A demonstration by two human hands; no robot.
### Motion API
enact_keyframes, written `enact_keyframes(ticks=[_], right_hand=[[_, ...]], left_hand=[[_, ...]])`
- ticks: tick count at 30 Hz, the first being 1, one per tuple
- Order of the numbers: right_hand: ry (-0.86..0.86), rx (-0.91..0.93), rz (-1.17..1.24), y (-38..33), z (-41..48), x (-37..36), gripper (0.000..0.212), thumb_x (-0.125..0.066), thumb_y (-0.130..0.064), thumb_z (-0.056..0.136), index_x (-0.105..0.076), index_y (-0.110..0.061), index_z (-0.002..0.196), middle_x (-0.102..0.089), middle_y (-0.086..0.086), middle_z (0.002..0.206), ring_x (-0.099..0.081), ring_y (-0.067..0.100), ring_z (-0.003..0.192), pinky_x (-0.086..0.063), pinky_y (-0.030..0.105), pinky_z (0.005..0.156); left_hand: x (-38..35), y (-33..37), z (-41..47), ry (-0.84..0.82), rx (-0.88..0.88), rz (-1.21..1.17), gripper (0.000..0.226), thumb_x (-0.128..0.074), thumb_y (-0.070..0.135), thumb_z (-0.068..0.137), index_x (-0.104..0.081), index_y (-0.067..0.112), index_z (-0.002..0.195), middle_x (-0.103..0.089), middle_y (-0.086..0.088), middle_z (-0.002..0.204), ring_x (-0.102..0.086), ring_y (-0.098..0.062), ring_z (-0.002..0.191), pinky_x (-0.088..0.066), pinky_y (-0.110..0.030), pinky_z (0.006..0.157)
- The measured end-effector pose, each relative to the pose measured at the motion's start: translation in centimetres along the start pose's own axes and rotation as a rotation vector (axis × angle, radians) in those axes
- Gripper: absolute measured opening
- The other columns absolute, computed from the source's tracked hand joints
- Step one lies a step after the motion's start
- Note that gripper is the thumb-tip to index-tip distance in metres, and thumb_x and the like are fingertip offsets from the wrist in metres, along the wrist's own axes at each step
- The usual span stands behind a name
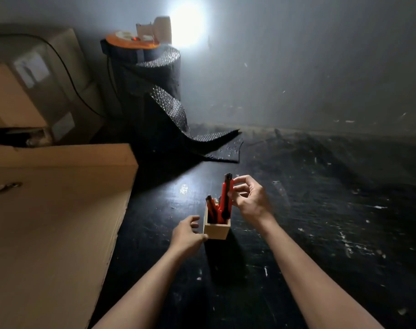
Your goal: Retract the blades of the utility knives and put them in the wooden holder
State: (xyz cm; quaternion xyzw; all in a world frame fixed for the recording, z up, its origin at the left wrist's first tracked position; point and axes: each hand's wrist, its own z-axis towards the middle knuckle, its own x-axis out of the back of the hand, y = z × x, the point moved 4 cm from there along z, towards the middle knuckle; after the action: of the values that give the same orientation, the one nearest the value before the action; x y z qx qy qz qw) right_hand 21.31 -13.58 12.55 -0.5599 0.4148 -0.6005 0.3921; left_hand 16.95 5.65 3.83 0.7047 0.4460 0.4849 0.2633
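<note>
Head view shows us a dark, scuffed tabletop lit by a bright lamp glare on the wall behind. Near the middle stands a small wooden holder, upright, with red and black utility knives already standing inside it, their tips poking above the rim. Our right hand has its grip closed on one more red utility knife, thumb and fingertips pinching its upper part; the knife stands nearly upright with its lower end down inside the holder. We cannot make out for sure whether any blade sticks out of its dark tip, as the light is poor. Our left hand rests against the holder's left side, thumb touching the near corner, fingers loosely curled and holding nothing else. To the left sits a large cardboard box, its edge close to the left hand. Farther back a roll of black bubble wrap stands upright, one end trailing across the tabletop, with an orange reel on top.
</note>
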Motion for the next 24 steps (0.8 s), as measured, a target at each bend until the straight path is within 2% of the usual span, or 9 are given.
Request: enact_keyframes(ticks=[2, 4, 6, 9, 10, 12, 14, 19, 24], right_hand=[[0.0, -0.015, -0.042, 1.5, 0.6, -0.7, 0.016, -0.075, -0.018, 0.091, -0.064, -0.027, 0.099, -0.075, 0.002, 0.092, -0.075, 0.021, 0.086, -0.064, 0.04, 0.073], [0.007, -0.017, -0.082, 2.6, 1.0, -1.2, 0.014, -0.074, -0.017, 0.093, -0.064, -0.021, 0.102, -0.074, 0.001, 0.092, -0.074, 0.016, 0.083, -0.058, 0.02, 0.063], [0.009, -0.025, -0.096, 3.6, 1.4, -1.6, 0.014, -0.074, -0.017, 0.092, -0.064, -0.017, 0.102, -0.074, 0.002, 0.091, -0.072, 0.013, 0.081, -0.055, 0.015, 0.059], [-0.033, -0.046, -0.121, 5.0, 2.0, -2.6, 0.015, -0.075, -0.015, 0.091, -0.063, -0.017, 0.099, -0.073, 0.003, 0.091, -0.071, 0.014, 0.081, -0.055, 0.021, 0.064], [-0.046, -0.053, -0.135, 5.6, 2.2, -3.0, 0.015, -0.074, -0.013, 0.09, -0.063, -0.018, 0.098, -0.073, 0.003, 0.09, -0.071, 0.015, 0.081, -0.055, 0.023, 0.065], [-0.074, -0.073, -0.196, 6.7, 2.5, -3.7, 0.016, -0.072, -0.009, 0.089, -0.063, -0.019, 0.098, -0.074, 0.001, 0.091, -0.072, 0.017, 0.081, -0.056, 0.029, 0.067], [-0.124, -0.084, -0.262, 7.5, 2.4, -4.6, 0.015, -0.068, -0.01, 0.089, -0.063, -0.02, 0.098, -0.075, -0.001, 0.093, -0.072, 0.02, 0.084, -0.059, 0.035, 0.071], [-0.157, -0.118, -0.348, 8.6, 2.0, -5.5, 0.013, -0.061, -0.015, 0.089, -0.062, -0.024, 0.098, -0.077, -0.001, 0.095, -0.072, 0.024, 0.088, -0.057, 0.039, 0.077], [-0.081, -0.116, -0.334, 8.2, 2.0, -4.6, 0.016, -0.066, -0.011, 0.091, -0.071, -0.014, 0.106, -0.079, 0.004, 0.103, -0.072, 0.022, 0.098, -0.057, 0.035, 0.089]], left_hand=[[-1.2, 0.0, 0.9, -0.054, 0.003, 0.072, 0.089, -0.088, 0.017, 0.074, -0.045, 0.018, 0.151, -0.06, -0.009, 0.144, -0.06, -0.025, 0.128, -0.054, -0.041, 0.103], [-2.1, 0.4, 1.8, -0.063, -0.013, 0.128, 0.102, -0.091, 0.023, 0.071, -0.036, 0.018, 0.156, -0.052, -0.009, 0.153, -0.052, -0.028, 0.139, -0.046, -0.045, 0.113], [-2.8, 0.6, 2.6, -0.053, -0.038, 0.132, 0.1, -0.092, 0.027, 0.069, -0.039, 0.018, 0.154, -0.053, -0.006, 0.152, -0.05, -0.025, 0.141, -0.042, -0.041, 0.113], [-3.5, 0.4, 3.4, -0.017, -0.078, 0.067, 0.078, -0.09, 0.029, 0.066, -0.057, 0.034, 0.137, -0.073, 0.005, 0.127, -0.067, -0.018, 0.121, -0.05, -0.033, 0.1], [-3.7, 0.3, 3.6, -0.005, -0.073, 0.057, 0.075, -0.088, 0.027, 0.069, -0.057, 0.034, 0.137, -0.075, 0.005, 0.124, -0.069, -0.017, 0.118, -0.051, -0.032, 0.1], [-4.1, -0.5, 4.1, 0.03, -0.07, 0.023, 0.077, -0.083, 0.02, 0.076, -0.052, 0.028, 0.147, -0.071, 0.002, 0.134, -0.066, -0.017, 0.123, -0.05, -0.037, 0.109], [-4.2, -1.0, 4.4, 0.052, -0.049, -0.018, 0.078, -0.08, 0.017, 0.079, -0.05, 0.027, 0.15, -0.069, -0.001, 0.139, -0.066, -0.017, 0.124, -0.05, -0.04, 0.111], [-4.5, -1.4, 4.5, 0.039, -0.052, -0.14, 0.069, -0.08, 0.013, 0.079, -0.059, 0.028, 0.143, -0.076, 0.005, 0.125, -0.072, -0.01, 0.112, -0.054, -0.037, 0.106], [-4.3, -0.9, 4.2, 0.081, -0.052, -0.154, 0.061, -0.083, 0.014, 0.075, -0.068, 0.032, 0.132, -0.08, 0.01, 0.113, -0.075, -0.008, 0.103, -0.058, -0.039, 0.101]])
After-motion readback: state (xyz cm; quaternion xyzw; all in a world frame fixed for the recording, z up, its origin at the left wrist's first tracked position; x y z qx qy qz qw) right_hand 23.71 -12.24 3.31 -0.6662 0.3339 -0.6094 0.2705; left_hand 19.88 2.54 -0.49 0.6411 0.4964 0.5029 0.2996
